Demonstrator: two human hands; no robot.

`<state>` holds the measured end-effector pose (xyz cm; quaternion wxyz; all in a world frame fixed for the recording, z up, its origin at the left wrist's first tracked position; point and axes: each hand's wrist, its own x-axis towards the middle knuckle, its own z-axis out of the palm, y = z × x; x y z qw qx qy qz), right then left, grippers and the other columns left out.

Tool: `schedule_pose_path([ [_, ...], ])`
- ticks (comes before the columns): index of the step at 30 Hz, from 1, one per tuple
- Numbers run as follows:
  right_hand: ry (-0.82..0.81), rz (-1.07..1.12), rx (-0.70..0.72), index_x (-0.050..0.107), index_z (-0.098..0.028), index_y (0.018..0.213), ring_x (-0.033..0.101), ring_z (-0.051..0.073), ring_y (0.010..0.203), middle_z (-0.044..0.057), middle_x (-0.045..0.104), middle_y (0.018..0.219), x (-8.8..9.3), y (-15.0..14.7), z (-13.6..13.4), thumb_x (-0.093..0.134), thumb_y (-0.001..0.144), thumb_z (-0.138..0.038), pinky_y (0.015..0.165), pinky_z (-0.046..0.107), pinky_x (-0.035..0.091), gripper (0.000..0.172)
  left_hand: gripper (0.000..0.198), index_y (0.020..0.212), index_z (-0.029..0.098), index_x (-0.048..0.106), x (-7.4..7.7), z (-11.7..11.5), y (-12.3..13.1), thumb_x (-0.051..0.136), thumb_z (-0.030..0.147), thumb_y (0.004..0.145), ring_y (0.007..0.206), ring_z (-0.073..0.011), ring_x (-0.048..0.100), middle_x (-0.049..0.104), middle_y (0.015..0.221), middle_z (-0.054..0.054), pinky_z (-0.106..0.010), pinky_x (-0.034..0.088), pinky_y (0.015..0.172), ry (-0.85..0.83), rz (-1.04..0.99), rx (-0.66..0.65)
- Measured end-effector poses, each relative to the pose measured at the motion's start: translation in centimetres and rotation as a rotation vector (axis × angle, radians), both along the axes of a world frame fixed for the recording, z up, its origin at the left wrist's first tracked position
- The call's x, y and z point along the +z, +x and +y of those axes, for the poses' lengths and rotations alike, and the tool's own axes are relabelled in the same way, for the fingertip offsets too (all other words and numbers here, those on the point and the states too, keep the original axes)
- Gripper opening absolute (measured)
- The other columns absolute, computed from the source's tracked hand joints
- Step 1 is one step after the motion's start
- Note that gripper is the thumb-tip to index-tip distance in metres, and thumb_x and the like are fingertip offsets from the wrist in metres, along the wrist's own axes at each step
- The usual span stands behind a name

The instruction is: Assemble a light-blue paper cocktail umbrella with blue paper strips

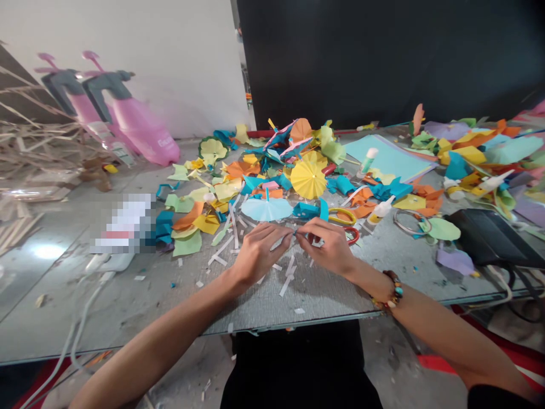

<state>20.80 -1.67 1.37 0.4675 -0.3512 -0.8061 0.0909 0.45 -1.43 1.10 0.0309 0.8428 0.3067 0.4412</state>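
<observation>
My left hand (264,245) and my right hand (326,243) meet fingertip to fingertip above the table, both pinched. Between them is a tiny bluish piece, too small to name. Just beyond my fingers lies a light blue pleated paper umbrella (267,209) with a short blue stem. A yellow pleated paper disc (309,178) leans behind it. Close to my right hand are scissors with yellow and red handles (342,216), partly hidden by that hand. Thin white paper strips (288,278) lie scattered under and around my hands.
Coloured paper scraps (234,190) cover the back of the table (191,304). Glue bottles (381,210) and a glue stick (368,160) stand among them. A black box (496,236) with cables sits right, a phone (123,224) with cables left. Pink spray bottles (145,130) stand behind.
</observation>
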Motion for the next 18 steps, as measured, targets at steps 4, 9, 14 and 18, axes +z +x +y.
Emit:
schedule_pose_path([
  [4,0.001,-0.009,0.011,0.071,-0.017,0.095,0.061,0.01,0.061,0.005,0.07,0.086,0.1,0.09,-0.02,0.062,0.094,-0.021,0.058,0.024,0.05,0.01,0.012,0.107,0.019,0.069,-0.14,0.06,-0.05,0.061,0.017,0.098,0.089,-0.0159,0.072,0.077,0.098,-0.004,-0.033,0.056,0.083,-0.005,-0.004,0.0],
  [9,0.008,-0.01,0.01,0.071,-0.017,0.094,0.061,0.01,0.06,0.004,0.07,0.085,0.01,0.1,-0.02,0.062,0.094,-0.021,0.058,0.024,0.05,0.01,0.011,0.106,0.019,0.068,-0.21,0.07,-0.05,0.062,0.018,0.097,0.089,-0.0155,0.071,0.077,0.098,-0.003,-0.032,0.056,0.083,-0.007,-0.016,0.002],
  [14,-0.005,-0.026,0.011,0.071,-0.018,0.094,0.06,0.01,0.062,0.004,0.07,0.086,-0.41,0.12,0.18,0.061,0.095,-0.021,0.058,0.023,0.049,0.01,0.011,0.105,0.018,0.068,0.33,-0.28,-0.09,0.059,0.018,0.099,0.09,-0.0178,0.072,0.078,0.097,-0.004,-0.033,0.054,0.083,0.088,0.109,0.055],
  [18,-0.029,-0.092,0.012,0.069,-0.018,0.095,0.059,0.01,0.062,0.004,0.069,0.088,-0.67,0.18,0.17,0.058,0.096,-0.02,0.058,0.023,0.048,0.011,0.011,0.101,0.016,0.068,0.74,-0.74,-0.03,0.057,0.018,0.099,0.088,-0.0197,0.073,0.078,0.097,-0.005,-0.035,0.053,0.081,0.179,0.253,0.124],
])
